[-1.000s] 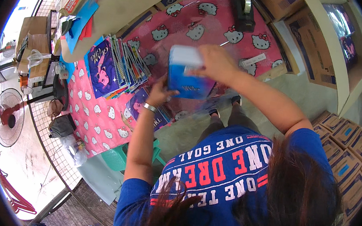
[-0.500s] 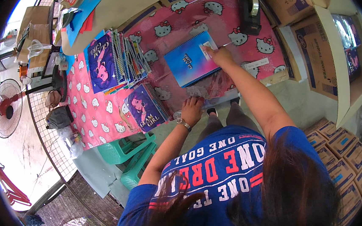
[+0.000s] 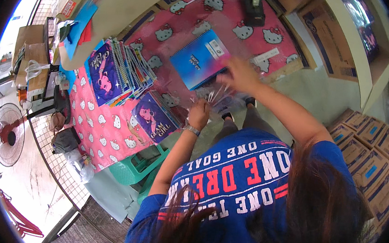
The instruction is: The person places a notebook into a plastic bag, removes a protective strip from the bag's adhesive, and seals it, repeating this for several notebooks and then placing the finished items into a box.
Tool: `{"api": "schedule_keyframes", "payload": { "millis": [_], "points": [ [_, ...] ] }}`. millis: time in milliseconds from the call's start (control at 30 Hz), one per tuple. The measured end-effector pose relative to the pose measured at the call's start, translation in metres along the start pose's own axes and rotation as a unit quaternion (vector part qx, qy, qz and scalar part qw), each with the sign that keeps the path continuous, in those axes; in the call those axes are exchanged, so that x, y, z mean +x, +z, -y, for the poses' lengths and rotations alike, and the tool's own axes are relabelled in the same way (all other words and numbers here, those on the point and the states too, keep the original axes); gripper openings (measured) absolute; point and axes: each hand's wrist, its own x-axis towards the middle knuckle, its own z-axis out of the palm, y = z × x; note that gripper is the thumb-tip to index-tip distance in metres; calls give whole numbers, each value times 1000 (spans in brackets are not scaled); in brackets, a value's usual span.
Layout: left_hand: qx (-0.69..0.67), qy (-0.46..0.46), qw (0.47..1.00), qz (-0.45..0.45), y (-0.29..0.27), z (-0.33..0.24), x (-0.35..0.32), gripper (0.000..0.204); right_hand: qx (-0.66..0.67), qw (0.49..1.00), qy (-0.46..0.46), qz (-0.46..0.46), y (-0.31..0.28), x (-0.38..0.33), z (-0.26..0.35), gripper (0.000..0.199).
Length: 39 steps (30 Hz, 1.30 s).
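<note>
A blue spiral notebook (image 3: 198, 59) lies flat on the pink cat-patterned tablecloth (image 3: 111, 131). My right hand (image 3: 237, 73) is blurred at the notebook's near right corner, fingers spread, over a pile of shiny clear plastic sleeves (image 3: 214, 97) at the table's edge. My left hand (image 3: 199, 113), with a bracelet on its wrist, is curled at the near side of those sleeves and seems to pinch them. Left of it lies a purple notebook with a cartoon girl on its cover (image 3: 155, 117).
A fanned stack of spiral notebooks (image 3: 118, 70) lies further left on the table, and a black tape dispenser (image 3: 253, 8) stands at the far edge. Green plastic stools (image 3: 138, 167) stand under the table. Cardboard boxes (image 3: 370, 151) are stacked at right, a floor fan (image 3: 5, 135) at left.
My right hand held the blue notebook up, laid it flat on the cloth, then drew back to its near corner. My left hand stayed low at the plastic sleeves.
</note>
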Motion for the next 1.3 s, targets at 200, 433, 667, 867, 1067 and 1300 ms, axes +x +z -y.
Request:
{"api": "schedule_keyframes", "payload": {
  "millis": [200, 433, 667, 867, 1067, 1300],
  "points": [
    [38, -28, 997, 67, -37, -32, 2, 21, -106, 984, -48, 132, 8, -50, -32, 27],
    [-117, -140, 982, -48, -124, 39, -5, 18, 186, 978, -1, 97, -64, 29, -78, 12],
    [211, -54, 965, -149, -84, -10, 37, 53, 251, 923, 88, 277, -29, 128, -117, 21],
    [240, 41, 968, -62, -5, -55, 48, 75, 396, 848, 273, 225, -6, 115, -97, 29],
    [262, -12, 964, -45, -5, -56, 50, 74, 550, 708, 404, 184, -3, 119, -82, 32],
    [330, -11, 942, -68, -3, -49, 56, 75, 115, 955, 231, 144, -2, 149, -91, 41]
  ]
}}
